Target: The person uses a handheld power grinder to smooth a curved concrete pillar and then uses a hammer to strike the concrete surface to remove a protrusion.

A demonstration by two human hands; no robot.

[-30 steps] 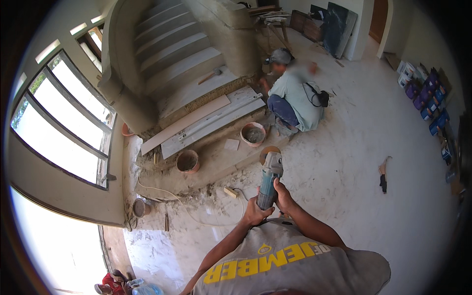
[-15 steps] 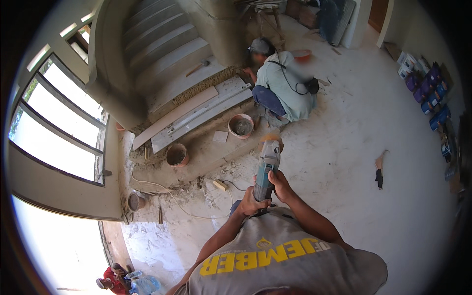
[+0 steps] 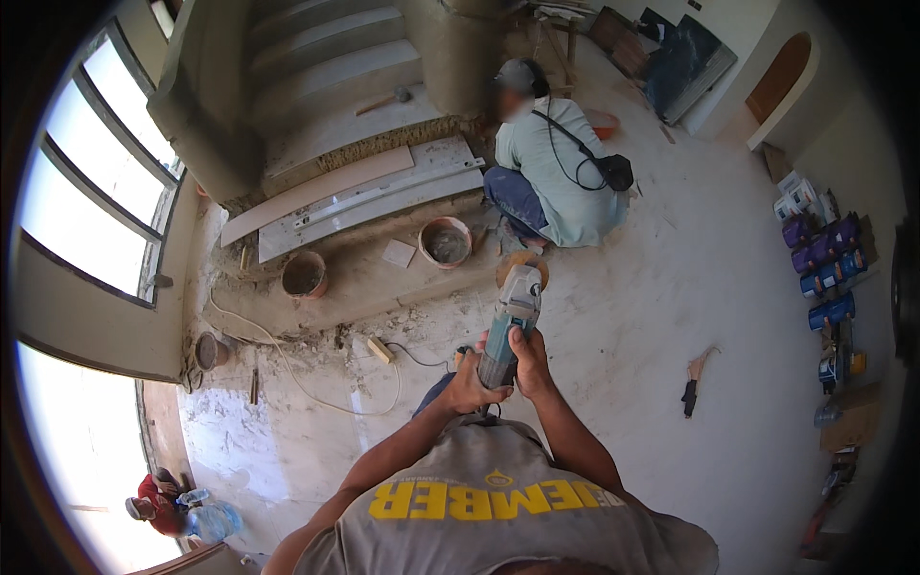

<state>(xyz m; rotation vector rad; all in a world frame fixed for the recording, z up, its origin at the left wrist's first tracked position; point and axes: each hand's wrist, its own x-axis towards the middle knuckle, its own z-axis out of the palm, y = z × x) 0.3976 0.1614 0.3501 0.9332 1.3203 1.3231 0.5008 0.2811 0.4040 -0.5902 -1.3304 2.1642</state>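
An angle grinder (image 3: 518, 305) with a teal and grey body points away from my chest. Its round orange-brown disc (image 3: 523, 272) is at the far end. My left hand (image 3: 470, 385) is closed around the rear of the body, close to my shirt. Higher on the body, my right hand (image 3: 529, 358) grips it from the right side, thumb along the top. Beyond the disc, a co-worker (image 3: 561, 177) in a pale shirt and cap squats by the step. Whether the disc is spinning cannot be made out.
Long slabs (image 3: 374, 208) lie along the staircase's (image 3: 335, 77) lowest step. Nearby stand a mortar bucket (image 3: 446, 242), another bucket (image 3: 305, 275) and a square tile (image 3: 399, 252). A power strip (image 3: 380, 350) with a cord lies left of me. A handled tool (image 3: 692, 391) is on the right floor.
My view has shifted, so the slabs, buckets and floor tool sit further left and the right wall shows more. Both hands still hold the grinder. The co-worker remains squatting.
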